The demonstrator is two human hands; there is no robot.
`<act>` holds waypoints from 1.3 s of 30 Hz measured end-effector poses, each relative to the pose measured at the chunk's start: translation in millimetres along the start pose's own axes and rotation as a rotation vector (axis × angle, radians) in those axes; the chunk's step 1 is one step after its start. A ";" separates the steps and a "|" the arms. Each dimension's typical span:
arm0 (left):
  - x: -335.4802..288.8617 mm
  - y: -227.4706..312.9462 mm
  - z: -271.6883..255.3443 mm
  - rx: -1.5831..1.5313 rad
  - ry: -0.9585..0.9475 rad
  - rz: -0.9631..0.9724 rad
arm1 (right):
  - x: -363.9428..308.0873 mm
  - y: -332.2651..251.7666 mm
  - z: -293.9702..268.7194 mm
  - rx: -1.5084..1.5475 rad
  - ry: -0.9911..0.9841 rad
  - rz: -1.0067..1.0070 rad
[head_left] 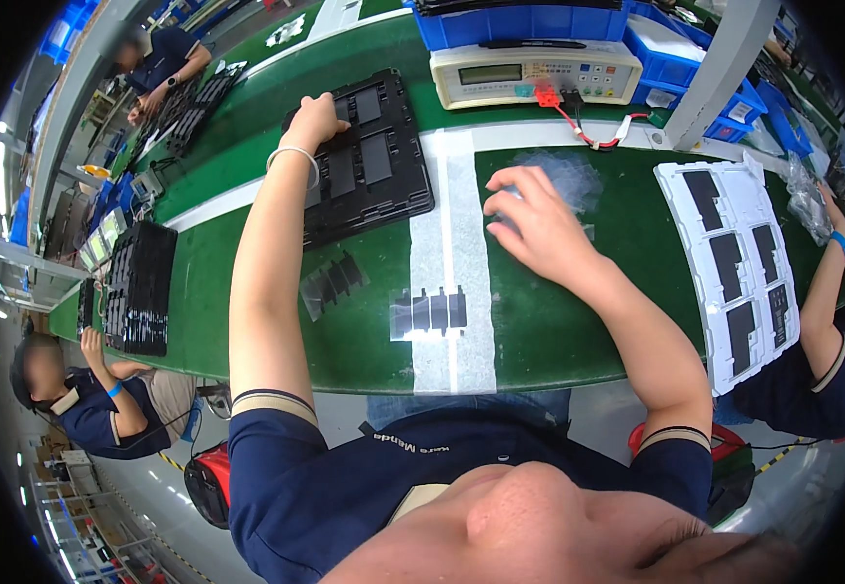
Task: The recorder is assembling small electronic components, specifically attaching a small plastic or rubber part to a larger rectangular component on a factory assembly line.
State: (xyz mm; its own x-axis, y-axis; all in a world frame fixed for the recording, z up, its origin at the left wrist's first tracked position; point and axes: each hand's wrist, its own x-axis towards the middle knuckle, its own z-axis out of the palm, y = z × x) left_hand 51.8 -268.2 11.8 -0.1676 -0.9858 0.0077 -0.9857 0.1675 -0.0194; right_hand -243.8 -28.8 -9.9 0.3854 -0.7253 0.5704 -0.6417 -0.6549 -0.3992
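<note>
My left hand [317,121] reaches over the far left part of a black plastic tray [398,200]. Its fingers are curled at the tray; what they hold, if anything, is hidden. Flat dark rectangular pieces [376,158] lie in the tray's pockets. My right hand [544,229] hovers over the green bench with its fingers bent and apart, holding nothing. Beside its fingertips lies a loose heap of clear plastic films [564,180]. Closer to me, a clear sheet with dark strips [428,313] rests on the pale band, and a similar sheet [335,282] lies left of it.
A bench tester [536,76] with red and black leads stands at the back, near blue bins [520,24]. On the right is a white tray [671,185] holding dark flat packs. Stacked black trays [140,292] stand far left. Other people work on both sides.
</note>
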 end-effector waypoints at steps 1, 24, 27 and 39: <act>2.5 5.5 -1.1 0.004 -0.035 -0.006 | -2.0 -1.4 0.1 0.002 -0.006 -0.011; -91.9 28.3 -15.9 -1.884 -0.113 0.078 | -10.6 4.9 11.6 0.091 -0.114 -0.027; -158.4 46.9 -11.2 -1.831 -0.472 0.210 | -6.1 -5.8 8.3 0.328 -0.098 0.187; -225.3 82.6 11.2 -1.718 -0.560 0.279 | 39.1 -45.3 31.4 0.866 -0.004 0.505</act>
State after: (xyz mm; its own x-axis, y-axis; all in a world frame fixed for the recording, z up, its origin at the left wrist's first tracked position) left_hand 8.3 -32.4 -2.7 -0.6426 -0.7568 -0.1195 0.0818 -0.2229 0.9714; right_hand -178.8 -34.1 8.0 0.2039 -0.9607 0.1883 -0.0274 -0.1979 -0.9798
